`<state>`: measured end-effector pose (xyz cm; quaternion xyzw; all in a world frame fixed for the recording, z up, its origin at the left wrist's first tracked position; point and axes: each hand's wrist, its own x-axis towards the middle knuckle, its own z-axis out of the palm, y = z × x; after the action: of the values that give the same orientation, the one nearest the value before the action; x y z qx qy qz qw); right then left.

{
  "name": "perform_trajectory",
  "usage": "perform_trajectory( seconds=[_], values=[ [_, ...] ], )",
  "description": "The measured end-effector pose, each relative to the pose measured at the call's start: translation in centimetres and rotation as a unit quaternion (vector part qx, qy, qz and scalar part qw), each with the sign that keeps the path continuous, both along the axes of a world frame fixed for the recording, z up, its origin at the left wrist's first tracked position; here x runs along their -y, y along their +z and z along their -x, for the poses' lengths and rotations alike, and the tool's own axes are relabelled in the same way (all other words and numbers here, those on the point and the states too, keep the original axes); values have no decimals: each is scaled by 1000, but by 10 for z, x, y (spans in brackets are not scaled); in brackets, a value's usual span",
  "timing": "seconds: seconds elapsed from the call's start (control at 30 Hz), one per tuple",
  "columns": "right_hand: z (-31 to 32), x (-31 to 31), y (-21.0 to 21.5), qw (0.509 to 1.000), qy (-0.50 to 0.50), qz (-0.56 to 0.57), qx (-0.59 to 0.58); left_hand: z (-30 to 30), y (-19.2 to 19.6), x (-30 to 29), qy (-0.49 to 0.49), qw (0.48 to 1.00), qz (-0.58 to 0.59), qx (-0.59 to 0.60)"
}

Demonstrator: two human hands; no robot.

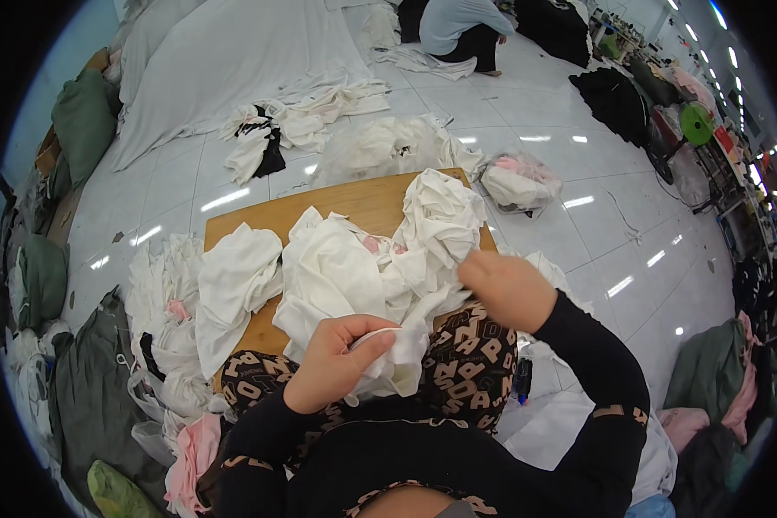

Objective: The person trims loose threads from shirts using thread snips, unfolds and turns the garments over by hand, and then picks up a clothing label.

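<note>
My left hand (341, 358) pinches the edge of a white cloth garment (410, 350) between thumb and forefinger, just above my lap. The cloth spreads up from there onto a low wooden table (319, 197). To the right of it, my right hand (508, 292) is held up with its fingers curled in, slightly blurred; what they hold, if anything, is hidden. Beyond the hands, white garments lie heaped on the table: a crumpled pile (445, 216) at the far right, a large piece (332, 268) in the middle and a folded bundle (240, 272) on the left.
White garments (168, 285) pile up left of the table. A clear bag of white and pink cloth (520, 183) sits on the tiled floor (613, 250). Far off, a person in light blue (462, 30) crouches. A green fan (697, 123) stands at right; green sacks (85, 121) line the left.
</note>
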<state>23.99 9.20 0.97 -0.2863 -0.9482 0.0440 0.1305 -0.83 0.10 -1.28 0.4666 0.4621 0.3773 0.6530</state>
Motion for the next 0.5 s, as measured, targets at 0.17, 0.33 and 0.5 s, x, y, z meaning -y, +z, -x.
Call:
perform_trajectory(
  seconds=[0.17, 0.33, 0.5],
  values=[
    [7, 20, 15, 933, -31, 185, -308, -7, -1, 0, 10, 999, 2, 31],
    [31, 53, 17, 897, -78, 285, -327, -6, -4, 5, 57, 992, 11, 108],
    [50, 81, -2, 902, -143, 252, -319, -8, -3, 9, 82, 987, 14, 135]
  ],
)
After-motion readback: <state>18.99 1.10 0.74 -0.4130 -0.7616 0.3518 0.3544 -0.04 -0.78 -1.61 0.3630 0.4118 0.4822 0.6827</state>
